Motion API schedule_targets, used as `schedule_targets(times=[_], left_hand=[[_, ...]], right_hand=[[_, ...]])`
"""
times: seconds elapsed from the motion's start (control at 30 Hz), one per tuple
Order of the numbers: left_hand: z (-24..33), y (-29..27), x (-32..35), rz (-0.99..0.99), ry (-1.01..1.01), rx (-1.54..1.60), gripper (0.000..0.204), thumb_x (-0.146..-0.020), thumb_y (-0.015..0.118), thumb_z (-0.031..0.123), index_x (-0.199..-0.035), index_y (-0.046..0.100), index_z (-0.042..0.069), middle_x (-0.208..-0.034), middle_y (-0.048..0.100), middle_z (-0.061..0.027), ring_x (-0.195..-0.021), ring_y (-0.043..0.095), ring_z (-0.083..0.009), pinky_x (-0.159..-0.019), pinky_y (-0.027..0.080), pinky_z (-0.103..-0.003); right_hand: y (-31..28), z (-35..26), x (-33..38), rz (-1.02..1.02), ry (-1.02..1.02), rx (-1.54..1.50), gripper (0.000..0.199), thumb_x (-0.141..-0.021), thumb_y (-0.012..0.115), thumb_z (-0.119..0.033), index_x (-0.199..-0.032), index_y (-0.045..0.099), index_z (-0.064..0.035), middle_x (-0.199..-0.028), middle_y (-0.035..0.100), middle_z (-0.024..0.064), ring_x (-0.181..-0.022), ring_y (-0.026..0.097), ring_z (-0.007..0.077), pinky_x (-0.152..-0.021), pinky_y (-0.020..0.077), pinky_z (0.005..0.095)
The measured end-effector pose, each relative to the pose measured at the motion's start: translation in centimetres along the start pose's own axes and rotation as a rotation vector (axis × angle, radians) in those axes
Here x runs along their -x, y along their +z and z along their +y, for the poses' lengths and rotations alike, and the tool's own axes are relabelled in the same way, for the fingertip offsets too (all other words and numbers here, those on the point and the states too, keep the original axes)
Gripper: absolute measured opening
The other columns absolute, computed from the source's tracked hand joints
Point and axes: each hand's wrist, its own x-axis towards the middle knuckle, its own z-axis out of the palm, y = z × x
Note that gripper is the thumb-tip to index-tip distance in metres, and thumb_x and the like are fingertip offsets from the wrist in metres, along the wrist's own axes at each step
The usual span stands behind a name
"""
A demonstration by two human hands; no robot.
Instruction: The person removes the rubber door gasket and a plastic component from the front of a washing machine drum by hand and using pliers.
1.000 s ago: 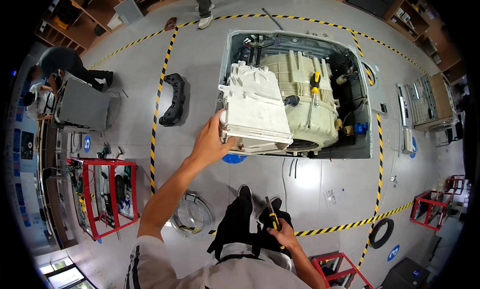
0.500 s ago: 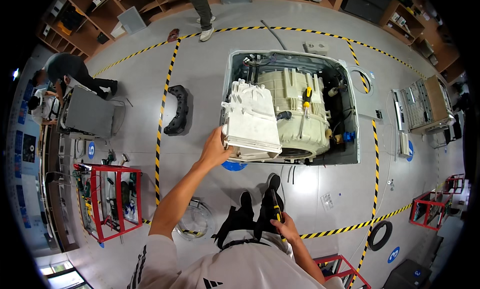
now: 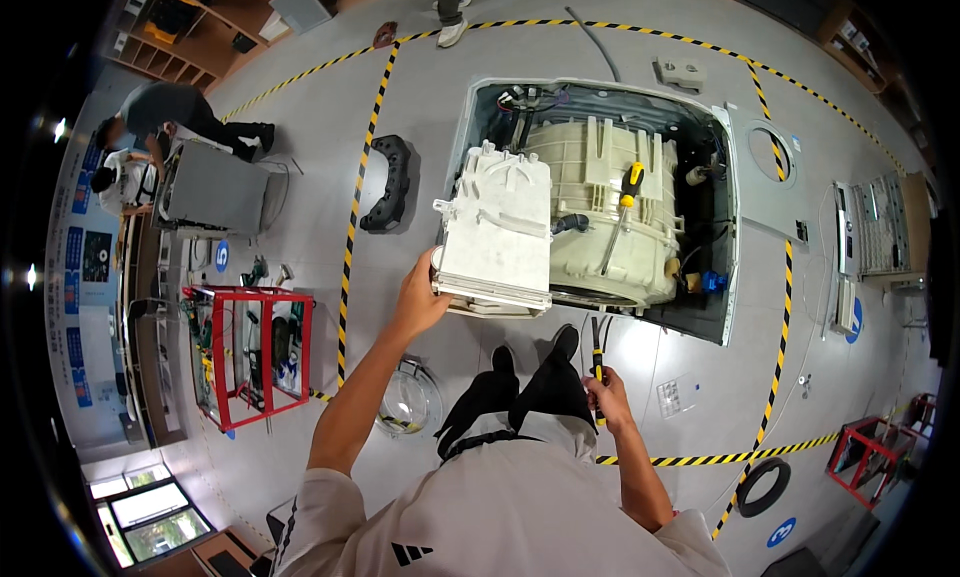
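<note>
My left hand [image 3: 424,295] grips the near left corner of a white plastic detergent drawer housing [image 3: 497,227], which lies on the open washing machine cabinet [image 3: 737,182]. Inside the cabinet sits the cream tub [image 3: 610,197], and a screwdriver with a yellow and black handle [image 3: 624,202] rests on it. My right hand [image 3: 604,391] hangs by my right leg and holds pliers with yellow and black handles [image 3: 597,345], jaws pointing toward the machine. My black shoes stand at the machine's near edge.
A black door gasket [image 3: 388,182] lies left of the machine beside yellow-black floor tape [image 3: 350,217]. A red frame cart [image 3: 250,352] and a glass door bowl [image 3: 408,405] sit at my left. Two people work at another machine [image 3: 215,189] far left. Another person's feet [image 3: 447,17] stand beyond.
My left hand has stayed on the white housing, and the housing has barely shifted. My right hand keeps the pliers low by my leg. My head has shifted slightly.
</note>
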Motion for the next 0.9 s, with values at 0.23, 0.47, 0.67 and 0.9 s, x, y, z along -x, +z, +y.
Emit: schedule_targets(times=[0.23,0.47,0.67,0.9], left_hand=[[-1.2,-0.4,1.6,-0.014,-0.058,0.130,0.071,-0.073,0.071,0.006,-0.134,0.035,0.001,-0.116,0.057,-0.0187,-0.108,0.058,-0.0300,-0.090,0.046,-0.037],[-1.6,-0.6,0.0,-0.045,0.096,0.028,0.073,-0.071,0.069,0.010,-0.133,0.033,0.000,-0.103,0.055,-0.0229,-0.095,0.056,-0.0371,-0.082,0.044,-0.043],[-2.3,-0.2,0.3,-0.014,0.104,0.093,0.071,-0.072,0.071,0.012,-0.131,0.034,-0.002,-0.114,0.051,-0.0236,-0.106,0.051,-0.0393,-0.089,0.042,-0.044],[-2.0,-0.4,0.6,0.005,0.114,0.063,0.076,-0.071,0.073,0.010,-0.135,0.033,-0.001,-0.130,0.043,-0.0262,-0.123,0.040,-0.0415,-0.104,0.032,-0.045]], right_hand=[[-0.2,-1.3,-1.2,-0.026,-0.069,0.053,0.031,-0.082,0.063,-0.014,-0.106,0.048,-0.0015,-0.062,0.046,-0.0003,-0.048,0.043,0.0094,-0.046,0.0375,0.0248],[3.0,-0.4,-2.9,0.055,-0.232,-0.125,0.021,-0.086,0.058,-0.017,-0.097,0.044,-0.0076,-0.060,0.042,-0.0007,-0.042,0.043,0.0093,-0.037,0.0360,0.0236],[7.0,-5.9,-2.4,0.243,-0.275,-0.250,0.015,-0.086,0.059,-0.016,-0.096,0.049,-0.0109,-0.061,0.045,-0.0014,-0.045,0.046,0.0102,-0.040,0.0414,0.0250],[8.0,-7.9,-1.0,0.160,-0.303,-0.221,0.022,-0.085,0.060,-0.014,-0.098,0.046,-0.0055,-0.073,0.050,0.0037,-0.057,0.051,0.0122,-0.049,0.0432,0.0260]])
